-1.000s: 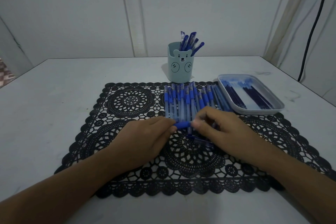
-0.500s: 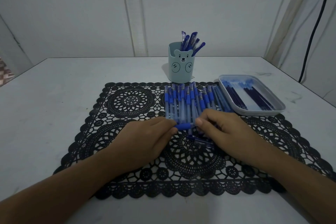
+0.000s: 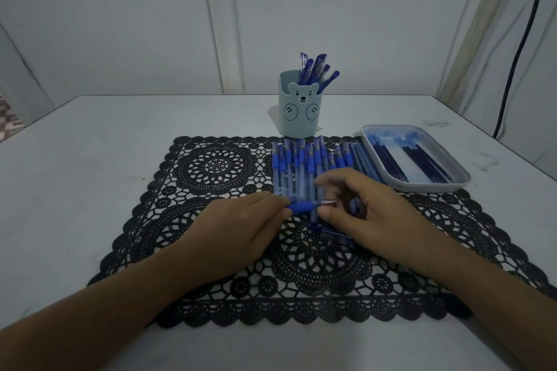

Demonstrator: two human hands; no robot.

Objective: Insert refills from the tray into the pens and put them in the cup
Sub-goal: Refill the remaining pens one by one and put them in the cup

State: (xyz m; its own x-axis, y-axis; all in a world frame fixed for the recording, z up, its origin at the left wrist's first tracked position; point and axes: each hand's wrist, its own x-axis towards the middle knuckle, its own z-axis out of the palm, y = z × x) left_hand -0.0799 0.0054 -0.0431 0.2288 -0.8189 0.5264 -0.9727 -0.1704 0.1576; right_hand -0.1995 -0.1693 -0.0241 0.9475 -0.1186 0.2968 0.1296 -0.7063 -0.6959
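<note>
Tabletop point(image 3: 90, 159), cup point(image 3: 298, 117) of pens point(image 3: 313, 69), refill tray point(image 3: 422, 188), left hand point(image 3: 241, 229) pinching pen point(image 3: 304, 206), right hand point(image 3: 367, 208) loose

Left hand point(image 3: 241, 229) curled; right hand point(image 3: 367, 208) loose.

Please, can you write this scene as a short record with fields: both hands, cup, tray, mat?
left hand: grips blue pen, tip pointing right
right hand: fingers loose near the tip, holding nothing
bear cup: upright, standing pens inside
tray: far right, holds refills
lace mat: black, loose pens lie in a row
</note>
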